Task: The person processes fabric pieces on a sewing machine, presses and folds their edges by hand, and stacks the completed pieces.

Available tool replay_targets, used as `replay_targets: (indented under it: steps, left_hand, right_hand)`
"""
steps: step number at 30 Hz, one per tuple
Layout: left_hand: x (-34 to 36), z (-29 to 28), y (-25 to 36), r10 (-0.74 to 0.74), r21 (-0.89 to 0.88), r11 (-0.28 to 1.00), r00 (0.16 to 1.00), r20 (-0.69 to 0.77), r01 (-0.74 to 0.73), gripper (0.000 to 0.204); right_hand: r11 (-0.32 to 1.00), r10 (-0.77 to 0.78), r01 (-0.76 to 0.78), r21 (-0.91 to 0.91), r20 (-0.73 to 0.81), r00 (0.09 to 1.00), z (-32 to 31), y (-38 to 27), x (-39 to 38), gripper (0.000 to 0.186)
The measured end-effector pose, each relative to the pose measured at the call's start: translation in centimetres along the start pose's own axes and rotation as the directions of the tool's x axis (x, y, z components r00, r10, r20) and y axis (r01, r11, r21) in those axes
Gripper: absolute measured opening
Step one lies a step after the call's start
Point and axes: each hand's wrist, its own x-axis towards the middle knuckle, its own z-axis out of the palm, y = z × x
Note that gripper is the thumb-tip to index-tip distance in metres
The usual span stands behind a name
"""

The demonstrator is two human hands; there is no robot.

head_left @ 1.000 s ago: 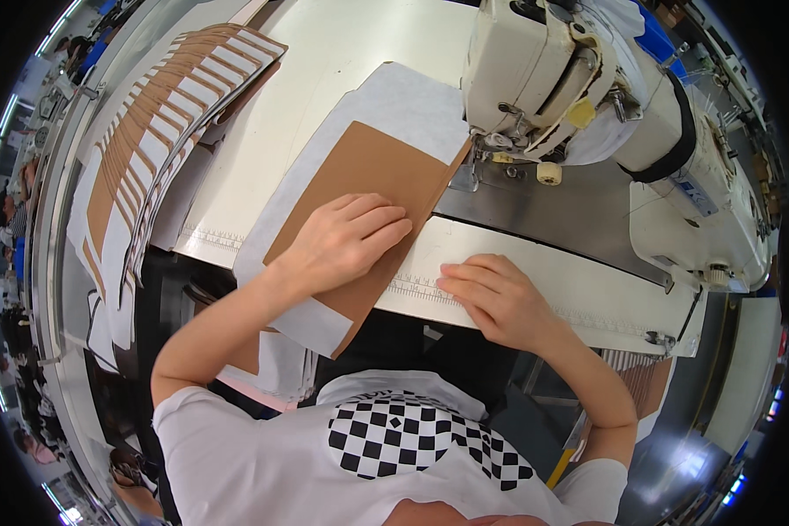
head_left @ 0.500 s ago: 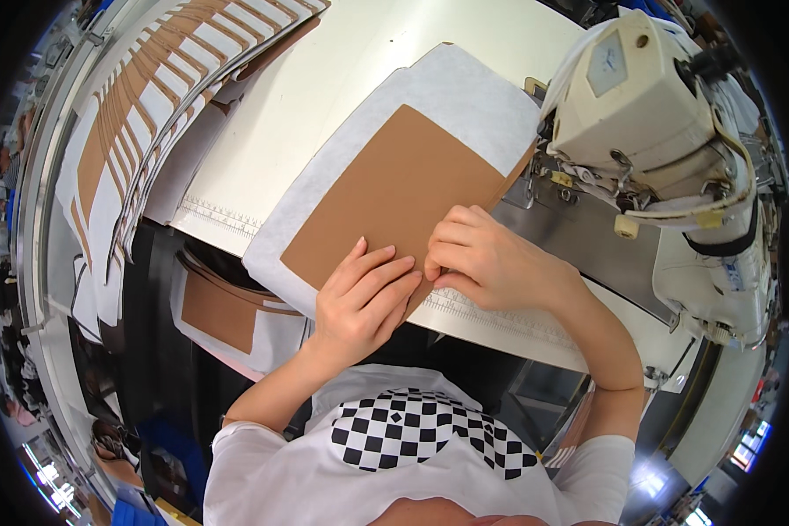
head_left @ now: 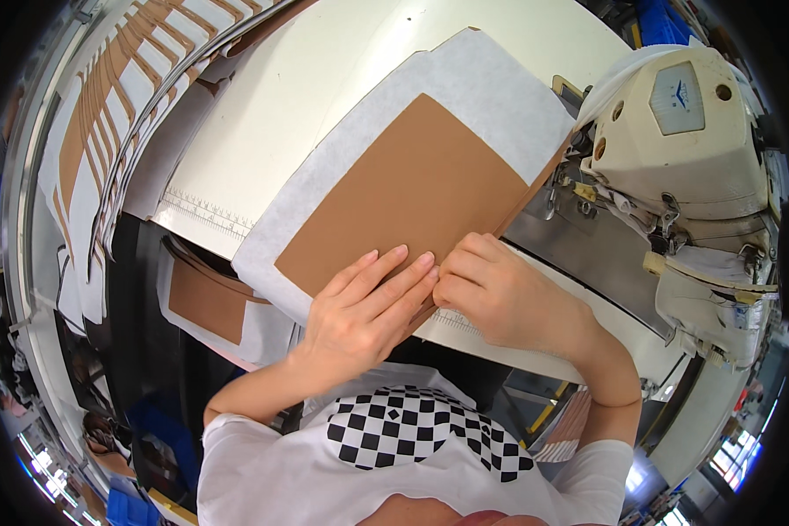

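**Reporter:** A person in a white shirt works at a white counter [head_left: 342, 61] beside an industrial sewing machine [head_left: 706, 131]. Where is the brown panel [head_left: 403, 193]?

**Photographer:** Just under and beyond the fingers of the left hand [head_left: 355, 311], on a larger white backing sheet [head_left: 504, 105]. Those fingers lie nearly straight and slightly spread, resting on the panel near its right edge and gripping nothing.

**Reporter:** And the right hand [head_left: 513, 294]?

**Photographer:** Just beside the left fingertips, its fingers curled at that same edge. Whether they pinch it cannot be told; the tips are hidden.

**Reporter:** How far has the work come?

**Photographer:** The panel is already laid on its backing, and the right edge, farther out from the right fingers, reaches in beside the machine's foot. That edge appears to be the part in hand, so it is judged unfinished. No stitching can be made out.

**Reporter:** Any others?

**Photographer:** A fanned stack of brown-and-white pieces [head_left: 114, 105] sits well away from the left fingers, to their far left. Nearer, below the counter's edge, hangs another brown piece [head_left: 206, 302]. Whether these are finished or waiting, the view does not show.
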Motion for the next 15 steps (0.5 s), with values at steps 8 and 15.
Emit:
replay_targets:
  steps: [8, 15]
  left_hand:
    - [3.9, -0.9, -6.1, 0.476, -0.335, 0.853, 0.861, 0.182, -0.401, 0.034]
    - [4.3, -1.5, -6.7, 0.506, -0.245, 0.859, 0.82, 0.269, -0.449, 0.042]
  right_hand:
    - [0.997, -0.071, 0.073, -0.032, 0.057, 0.996, 0.0, -2.0, 0.4, 0.016]
    - [0.995, -0.095, 0.093, 0.024, 0.111, 0.989, -0.1, -1.3, 0.9, 0.014]
